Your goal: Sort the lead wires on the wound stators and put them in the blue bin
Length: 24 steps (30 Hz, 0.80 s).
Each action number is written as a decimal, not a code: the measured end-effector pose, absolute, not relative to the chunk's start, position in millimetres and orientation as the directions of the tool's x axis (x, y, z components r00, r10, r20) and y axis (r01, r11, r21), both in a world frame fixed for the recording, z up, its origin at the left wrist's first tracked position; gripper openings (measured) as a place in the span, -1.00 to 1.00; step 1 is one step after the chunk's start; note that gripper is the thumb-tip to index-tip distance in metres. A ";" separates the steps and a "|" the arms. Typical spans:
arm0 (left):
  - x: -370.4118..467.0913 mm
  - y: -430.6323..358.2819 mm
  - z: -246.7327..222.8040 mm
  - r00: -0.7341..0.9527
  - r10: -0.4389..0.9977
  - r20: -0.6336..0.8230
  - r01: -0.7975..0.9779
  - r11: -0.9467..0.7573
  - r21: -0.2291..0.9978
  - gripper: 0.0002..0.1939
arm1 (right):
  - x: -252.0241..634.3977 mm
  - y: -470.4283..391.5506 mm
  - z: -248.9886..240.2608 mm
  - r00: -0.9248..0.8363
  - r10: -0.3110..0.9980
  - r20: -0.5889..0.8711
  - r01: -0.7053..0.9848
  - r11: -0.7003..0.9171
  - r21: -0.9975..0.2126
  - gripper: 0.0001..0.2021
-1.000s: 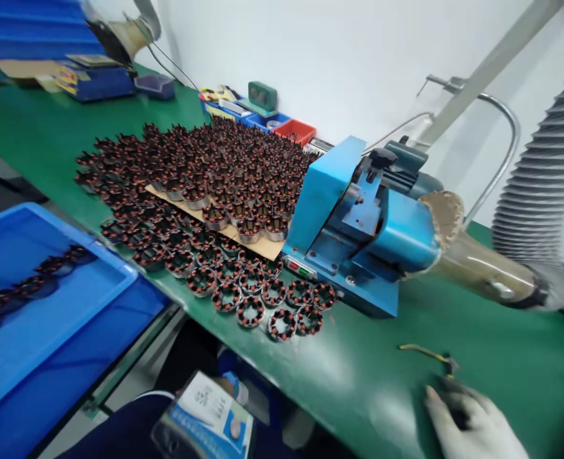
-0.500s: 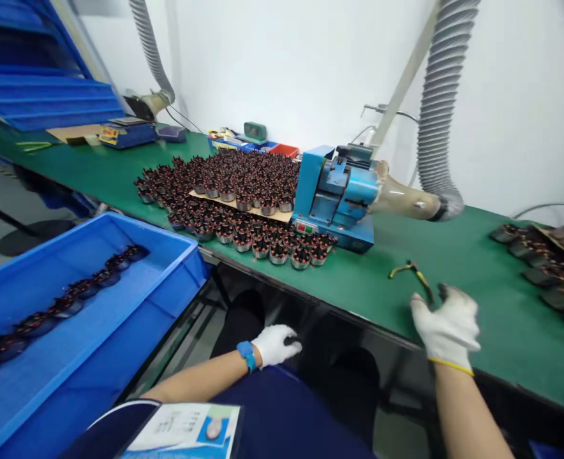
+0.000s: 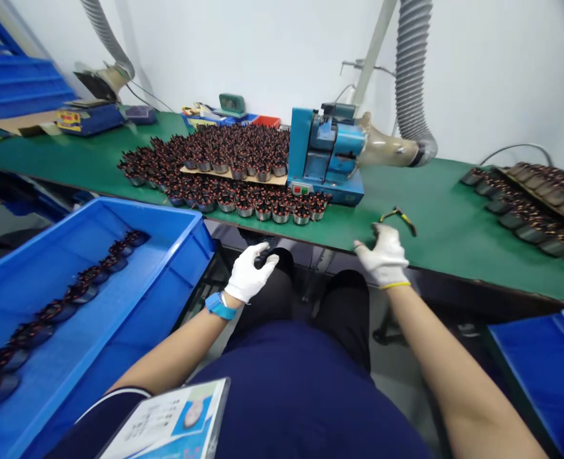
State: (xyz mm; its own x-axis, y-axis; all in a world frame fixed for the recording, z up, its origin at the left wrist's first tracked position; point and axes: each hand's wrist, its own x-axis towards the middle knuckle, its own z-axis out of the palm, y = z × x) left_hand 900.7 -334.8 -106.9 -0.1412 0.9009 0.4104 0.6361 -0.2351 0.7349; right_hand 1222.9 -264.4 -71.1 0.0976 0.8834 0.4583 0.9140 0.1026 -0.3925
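Pliers [image 3: 397, 212] lie splayed on the green desk [image 3: 439, 213], just beyond the right hand [image 3: 385, 254]; probably light, stiff and tough, best taken by the grips. Grips look yellow and black, spread wide, tip detail too small to read. Both hands gloved white, fingers loosely curled, nothing visibly held; left hand [image 3: 247, 273] hovers above the thigh [image 3: 270, 299], copper-wound stators [image 3: 244, 204] on the desk ahead.

No legible txt: badge [image 3: 170, 421] & yellow label [image 3: 69, 120] too blurry.

Green bench [image 3: 439, 204] under copper-wound cores [image 3: 263, 208], a blue machine [image 3: 327, 156] and a yellow-handled tool [image 3: 397, 211].
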 end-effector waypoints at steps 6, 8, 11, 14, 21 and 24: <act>909.7 -299.2 -72.6 -0.041 0.715 0.698 0.736 -0.451 0.505 -0.46 | 1124.0 -232.3 -53.0 -0.300 0.794 0.529 0.867 0.458 -0.196 -0.35; 909.9 -287.6 -60.8 0.039 0.664 0.747 0.785 -0.483 0.388 -0.42 | 1103.4 -214.6 -45.1 -0.310 0.819 0.482 0.880 0.439 -0.180 -0.32; 909.8 -264.4 -42.2 0.178 0.700 0.692 0.834 -0.480 0.271 -0.26 | 1093.5 -191.9 -39.6 -0.307 0.856 0.415 0.895 0.407 -0.179 -0.21; 913.5 -231.5 -24.3 0.325 0.777 0.539 0.872 -0.467 0.146 -0.06 | 1097.5 -177.0 -39.0 -0.338 0.860 0.382 0.894 0.420 -0.155 -0.05; 924.8 -168.4 -12.2 0.480 0.854 0.198 0.869 -0.494 0.025 0.14 | 1106.2 -158.5 -20.9 -0.449 0.878 0.166 0.878 0.467 -0.099 -0.16; 927.8 -167.6 -16.5 0.513 0.840 0.177 0.854 -0.521 -0.001 -0.02 | 1115.3 -161.6 -14.6 -0.482 0.867 0.125 0.860 0.495 -0.122 -0.28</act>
